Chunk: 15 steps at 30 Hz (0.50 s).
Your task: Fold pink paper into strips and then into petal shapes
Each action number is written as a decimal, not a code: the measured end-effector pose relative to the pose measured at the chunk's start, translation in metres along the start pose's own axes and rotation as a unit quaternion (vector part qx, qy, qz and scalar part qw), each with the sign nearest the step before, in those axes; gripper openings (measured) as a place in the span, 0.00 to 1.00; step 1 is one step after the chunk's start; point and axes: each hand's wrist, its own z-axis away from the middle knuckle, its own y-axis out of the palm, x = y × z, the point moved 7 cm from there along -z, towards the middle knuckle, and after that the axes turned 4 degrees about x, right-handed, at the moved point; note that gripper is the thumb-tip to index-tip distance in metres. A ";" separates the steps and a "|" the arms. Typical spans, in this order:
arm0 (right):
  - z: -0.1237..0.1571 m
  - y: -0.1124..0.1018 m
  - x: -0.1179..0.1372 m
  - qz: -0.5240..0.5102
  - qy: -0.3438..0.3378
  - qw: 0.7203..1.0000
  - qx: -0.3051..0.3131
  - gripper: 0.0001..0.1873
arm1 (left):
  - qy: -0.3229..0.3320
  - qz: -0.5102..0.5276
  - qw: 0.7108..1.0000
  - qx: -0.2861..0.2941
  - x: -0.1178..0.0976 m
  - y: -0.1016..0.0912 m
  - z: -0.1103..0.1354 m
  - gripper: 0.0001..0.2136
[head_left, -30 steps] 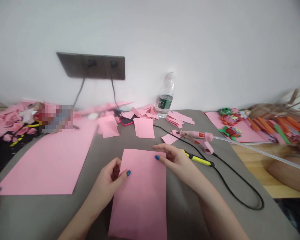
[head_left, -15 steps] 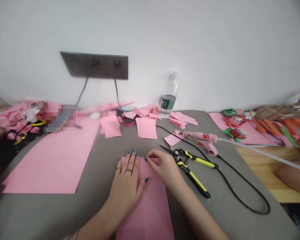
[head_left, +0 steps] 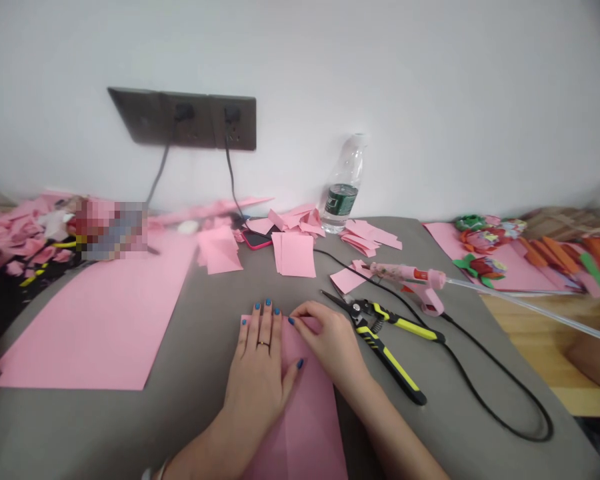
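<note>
Wall and table: plain pale wall with a dark socket panel (head_left: 183, 119); grey tabletop (head_left: 195, 347) beneath it.
Pink sheet (head_left: 313, 407): on the tabletop directly before the person, under both hands, its near end cut off by the view.
Sheet's long axis: runs from the person toward the wall, a short edge at the far end; a faint lengthwise line shows on it.
Left hand (head_left: 255, 373): palm down on the sheet, fingers straight and close together, thumb spread apart.
Right hand (head_left: 336, 343): thumb and forefinger tips together, seemingly clamped on the far edge.
Step in hand: apparently steadying the paper and working that edge.
Next move: likely calls for firm left-palm pressure and a precise right-hand pinch.
Right side: yellow-and-black shears (head_left: 387, 355), jaws parted, near the right hand; glue gun (head_left: 433, 300) beyond.
</note>
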 end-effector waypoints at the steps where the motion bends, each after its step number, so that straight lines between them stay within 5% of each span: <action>1: 0.000 0.000 0.000 -0.001 0.001 1.000 0.000 0.08 | 0.002 0.002 1.000 -0.001 0.000 0.000 0.000 0.29; 10: 0.000 -0.002 -0.003 -0.022 0.014 1.000 -0.002 0.08 | -0.015 0.027 1.000 0.003 0.002 0.008 0.002 0.29; 15: -0.001 -0.006 -0.009 -0.050 0.025 0.998 -0.005 0.06 | 0.011 0.046 0.999 -0.016 0.003 0.000 0.004 0.37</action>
